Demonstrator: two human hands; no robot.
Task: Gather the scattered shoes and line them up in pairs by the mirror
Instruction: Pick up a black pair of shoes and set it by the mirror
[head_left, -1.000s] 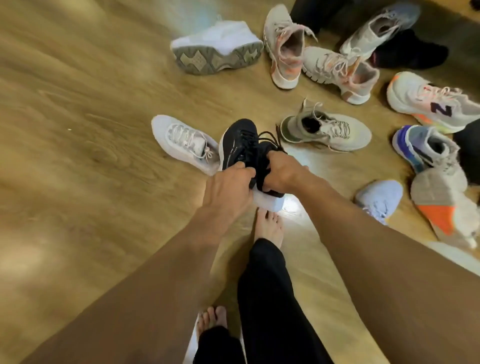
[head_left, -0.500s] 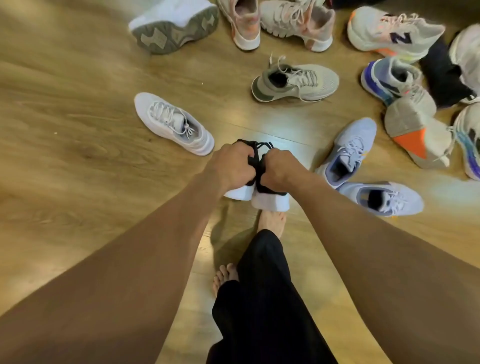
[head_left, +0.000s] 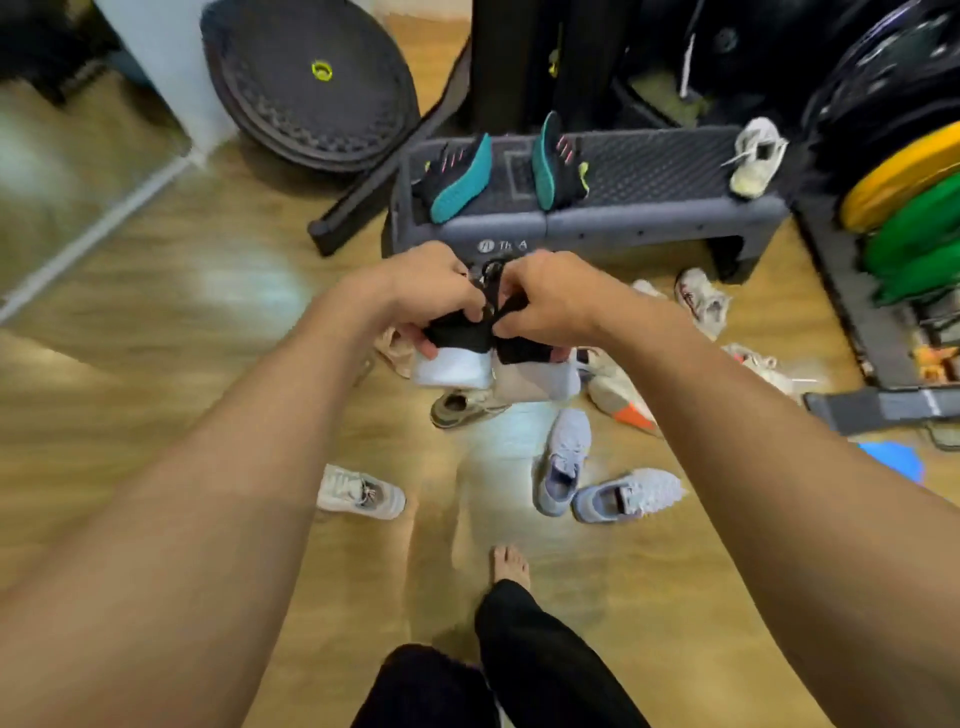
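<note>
Whereas the black shoes (head_left: 460, 338) hung near the floor (head_left: 208, 338) before, we now find them raised. Fingers of the left hand (head_left: 426, 291) and right hand (head_left: 550, 301) clamp one each, apparently bound for the mirror (head_left: 78, 156).

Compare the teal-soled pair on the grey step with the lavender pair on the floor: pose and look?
Pose: the teal-soled pair lies tipped on its sides, soles showing; the lavender pair stands upright, openings up.
Support: the teal-soled pair is on the grey step, the lavender pair on the wooden floor.
Colour: the teal-soled pair has dark uppers; the lavender pair is pale all over.
Shared: both are sneakers, each pair lying untouched.
</note>
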